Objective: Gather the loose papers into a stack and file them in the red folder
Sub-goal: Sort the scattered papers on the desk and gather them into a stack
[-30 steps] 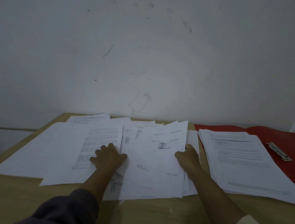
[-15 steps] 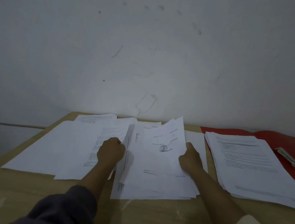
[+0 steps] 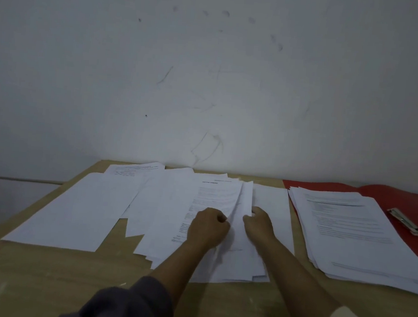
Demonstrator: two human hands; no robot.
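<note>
Loose white papers [image 3: 167, 213] lie spread over the middle and left of the wooden table [image 3: 28, 281]. My left hand [image 3: 208, 227] and my right hand [image 3: 259, 223] sit close together on the central pile, both with curled fingers gripping a bunch of sheets [image 3: 243, 201] that stands up between them. A neat stack of printed pages [image 3: 348, 231] rests on the open red folder [image 3: 401, 200] at the right. The folder's metal fastener [image 3: 406, 221] lies on its red inner face.
A blank sheet [image 3: 71, 212] reaches toward the table's left edge. A grey-white wall [image 3: 209, 82] rises directly behind the table. Bare wood shows along the front edge.
Both hands have drawn together toward the centre, pushing the middle sheets into a raised bunch. The view has shifted slightly to the left.
</note>
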